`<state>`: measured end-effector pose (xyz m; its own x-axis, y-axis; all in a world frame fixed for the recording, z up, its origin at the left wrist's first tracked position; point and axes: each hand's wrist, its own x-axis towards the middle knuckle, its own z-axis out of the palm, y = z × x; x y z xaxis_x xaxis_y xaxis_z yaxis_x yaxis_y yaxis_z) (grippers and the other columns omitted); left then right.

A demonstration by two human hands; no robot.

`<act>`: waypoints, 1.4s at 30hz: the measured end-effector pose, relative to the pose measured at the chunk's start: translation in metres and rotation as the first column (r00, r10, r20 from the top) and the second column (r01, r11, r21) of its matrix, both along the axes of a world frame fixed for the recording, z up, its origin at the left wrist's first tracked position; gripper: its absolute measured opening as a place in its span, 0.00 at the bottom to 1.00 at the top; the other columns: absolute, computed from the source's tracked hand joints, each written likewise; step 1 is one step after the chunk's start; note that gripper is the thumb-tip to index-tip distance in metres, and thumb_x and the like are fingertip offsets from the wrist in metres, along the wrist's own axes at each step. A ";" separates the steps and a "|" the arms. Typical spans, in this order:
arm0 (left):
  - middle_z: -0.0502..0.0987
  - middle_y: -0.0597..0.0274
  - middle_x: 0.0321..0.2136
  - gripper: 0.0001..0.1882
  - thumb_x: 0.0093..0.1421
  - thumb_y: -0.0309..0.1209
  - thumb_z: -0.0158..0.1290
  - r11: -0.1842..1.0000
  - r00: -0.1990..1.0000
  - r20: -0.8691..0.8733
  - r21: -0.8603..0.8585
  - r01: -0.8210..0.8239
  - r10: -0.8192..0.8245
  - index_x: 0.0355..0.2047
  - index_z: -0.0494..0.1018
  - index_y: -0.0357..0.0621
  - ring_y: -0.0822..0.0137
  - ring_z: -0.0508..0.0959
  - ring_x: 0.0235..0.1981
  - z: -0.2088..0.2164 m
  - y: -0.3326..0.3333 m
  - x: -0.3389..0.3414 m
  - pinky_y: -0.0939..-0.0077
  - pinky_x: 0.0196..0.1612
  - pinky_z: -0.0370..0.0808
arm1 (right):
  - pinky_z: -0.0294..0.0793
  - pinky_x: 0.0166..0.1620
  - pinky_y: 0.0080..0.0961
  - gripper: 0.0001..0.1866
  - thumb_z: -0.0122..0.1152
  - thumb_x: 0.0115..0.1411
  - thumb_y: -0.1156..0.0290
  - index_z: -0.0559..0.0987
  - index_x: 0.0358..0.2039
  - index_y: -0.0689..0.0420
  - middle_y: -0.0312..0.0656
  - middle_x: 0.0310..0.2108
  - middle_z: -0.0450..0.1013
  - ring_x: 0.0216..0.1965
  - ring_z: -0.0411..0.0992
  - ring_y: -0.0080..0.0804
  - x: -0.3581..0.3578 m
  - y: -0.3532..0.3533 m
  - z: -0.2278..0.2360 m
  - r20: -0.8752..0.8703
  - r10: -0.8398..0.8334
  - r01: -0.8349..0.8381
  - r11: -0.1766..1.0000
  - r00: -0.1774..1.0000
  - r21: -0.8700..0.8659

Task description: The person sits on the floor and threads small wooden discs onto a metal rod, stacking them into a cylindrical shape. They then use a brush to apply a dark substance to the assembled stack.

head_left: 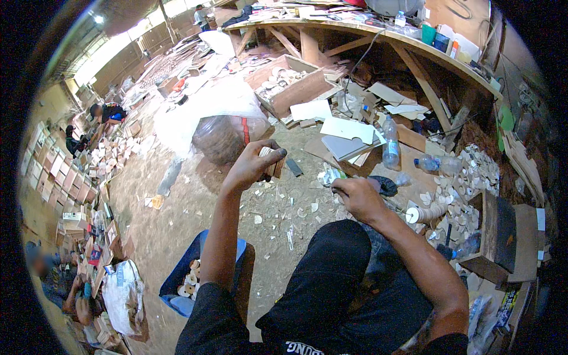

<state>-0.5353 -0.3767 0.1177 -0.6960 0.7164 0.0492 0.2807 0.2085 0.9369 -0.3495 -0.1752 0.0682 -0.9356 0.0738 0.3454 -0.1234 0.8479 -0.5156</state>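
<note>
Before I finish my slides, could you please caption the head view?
Left hand holding pale pieces, right hand apart, over a littered floor.

A dusty brown floor (142, 228) stretches far left toward a bright band of daylight (108, 54) and a glowing lamp (99, 19); a long wooden bench (309, 47) with slanting braces (421, 76) stands far right.

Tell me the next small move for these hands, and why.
I'd probably bring the left hand nearer the right hand: the left grips small wooden pieces, while the right is apart from them, its fingers curled; whether it holds anything is unclear.
</note>
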 end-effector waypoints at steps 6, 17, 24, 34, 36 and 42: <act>0.69 0.68 0.18 0.19 0.57 0.45 0.58 0.995 0.998 0.011 -0.071 0.064 -0.064 0.32 0.72 0.39 0.78 0.67 0.16 0.000 0.005 0.008 0.80 0.16 0.63 | 0.73 0.38 0.45 0.09 0.50 0.57 0.72 0.77 0.36 0.59 0.54 0.31 0.75 0.35 0.75 0.53 0.002 0.001 -0.001 0.046 0.009 -0.011 0.999 0.999 0.044; 0.73 0.62 0.21 0.22 0.62 0.48 0.51 0.971 0.979 -0.086 -0.170 0.167 -0.184 0.37 0.72 0.38 0.74 0.72 0.18 -0.003 0.017 0.020 0.79 0.17 0.67 | 0.72 0.39 0.46 0.10 0.51 0.58 0.71 0.77 0.37 0.59 0.56 0.32 0.75 0.35 0.75 0.53 0.006 -0.007 0.005 0.050 -0.031 0.031 0.999 0.998 -0.008; 0.75 0.57 0.29 0.24 0.66 0.50 0.42 0.831 0.851 0.376 0.544 0.116 -0.365 0.52 0.61 0.44 0.73 0.75 0.23 -0.012 0.029 0.026 0.80 0.22 0.70 | 0.72 0.38 0.48 0.11 0.50 0.60 0.69 0.77 0.37 0.60 0.57 0.30 0.74 0.34 0.74 0.56 0.005 0.001 0.009 -0.025 -0.160 0.158 0.983 0.987 -0.091; 0.73 0.52 0.48 0.09 0.57 0.20 0.53 0.861 0.844 -0.528 0.382 0.336 -0.096 0.38 0.78 0.35 0.68 0.74 0.44 0.041 0.092 0.063 0.72 0.48 0.71 | 0.72 0.39 0.47 0.12 0.50 0.50 0.77 0.76 0.34 0.65 0.58 0.29 0.75 0.34 0.74 0.58 0.033 0.035 0.030 -0.275 -0.262 0.217 0.959 0.925 -0.184; 0.76 0.52 0.43 0.07 0.59 0.22 0.53 0.790 0.890 -0.419 0.479 0.383 -0.177 0.35 0.78 0.32 0.66 0.76 0.42 0.054 0.117 0.069 0.74 0.47 0.71 | 0.72 0.38 0.47 0.11 0.52 0.48 0.77 0.76 0.32 0.66 0.60 0.28 0.74 0.32 0.74 0.58 0.055 0.053 0.047 -0.324 -0.329 0.333 0.942 0.887 -0.043; 0.80 0.50 0.37 0.18 0.58 0.41 0.55 0.970 0.530 -0.839 0.215 0.112 0.125 0.41 0.78 0.41 0.58 0.79 0.37 0.169 0.237 0.068 0.67 0.44 0.73 | 0.72 0.43 0.36 0.10 0.55 0.55 0.73 0.78 0.36 0.63 0.54 0.34 0.76 0.38 0.76 0.48 0.196 0.132 0.114 -0.304 -0.798 0.824 0.563 0.520 -0.069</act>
